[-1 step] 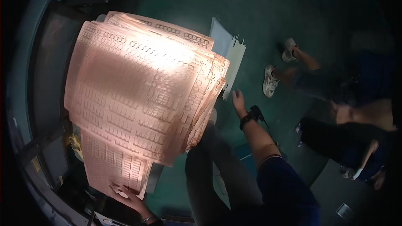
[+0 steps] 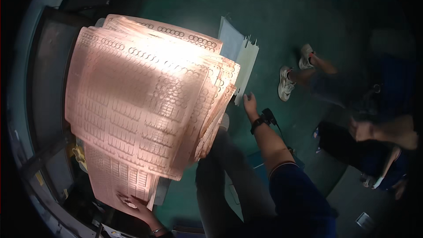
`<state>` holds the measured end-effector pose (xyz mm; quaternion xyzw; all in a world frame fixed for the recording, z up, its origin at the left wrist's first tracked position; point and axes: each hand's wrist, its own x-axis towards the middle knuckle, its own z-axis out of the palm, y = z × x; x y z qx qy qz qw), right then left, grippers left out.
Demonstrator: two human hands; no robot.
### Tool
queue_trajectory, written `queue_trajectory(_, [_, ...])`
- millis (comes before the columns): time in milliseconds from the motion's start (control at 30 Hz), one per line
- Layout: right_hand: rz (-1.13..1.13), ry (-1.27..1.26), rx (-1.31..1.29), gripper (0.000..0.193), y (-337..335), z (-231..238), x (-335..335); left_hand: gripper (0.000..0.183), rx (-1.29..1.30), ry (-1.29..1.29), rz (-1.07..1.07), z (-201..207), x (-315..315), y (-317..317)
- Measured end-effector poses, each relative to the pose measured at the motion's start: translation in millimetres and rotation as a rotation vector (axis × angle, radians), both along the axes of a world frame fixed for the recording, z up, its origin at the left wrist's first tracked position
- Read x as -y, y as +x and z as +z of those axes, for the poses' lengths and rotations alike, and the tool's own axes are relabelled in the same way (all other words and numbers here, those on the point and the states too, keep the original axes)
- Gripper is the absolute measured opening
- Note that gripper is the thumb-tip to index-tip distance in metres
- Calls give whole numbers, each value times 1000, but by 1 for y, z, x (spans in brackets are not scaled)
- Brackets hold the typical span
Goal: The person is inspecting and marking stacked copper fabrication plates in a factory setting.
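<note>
A tall pile of copper-coloured sheets (image 2: 132,105), patterned with rows of rings and slots, stands on my left, its layers unevenly stacked. Below it shows a lower stack of similar sheets (image 2: 116,172). My left hand (image 2: 136,208) lies on the near end of that lower stack, fingers spread. My right hand (image 2: 250,107) is beside the near end of some pale boards (image 2: 247,68) with jagged ends, past the pile's right side. Its fingers are foreshortened and mostly hidden; I cannot make out anything in it.
Dark machine panels and a frame (image 2: 48,70) run along the left, with a yellow part (image 2: 78,154) near the pile. Another person's shoes (image 2: 285,83) and a blurred hand (image 2: 361,130) are at the right. The floor (image 2: 185,0) is green.
The pile sits slightly further left and lower in view. At the right, the other person's hand and forearm have shifted. My hands stay almost where they were.
</note>
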<state>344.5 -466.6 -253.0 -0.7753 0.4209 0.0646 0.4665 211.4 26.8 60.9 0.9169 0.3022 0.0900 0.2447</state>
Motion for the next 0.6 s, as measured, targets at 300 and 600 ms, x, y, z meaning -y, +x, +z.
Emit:
queue_trajectory(300, [75, -8, -58, 66, 9, -68, -21, 49, -137, 339, 27, -27, 0, 10])
queue_trajectory(600, [13, -51, 87, 62, -36, -82, 43, 58, -153, 321, -13, -42, 7, 19])
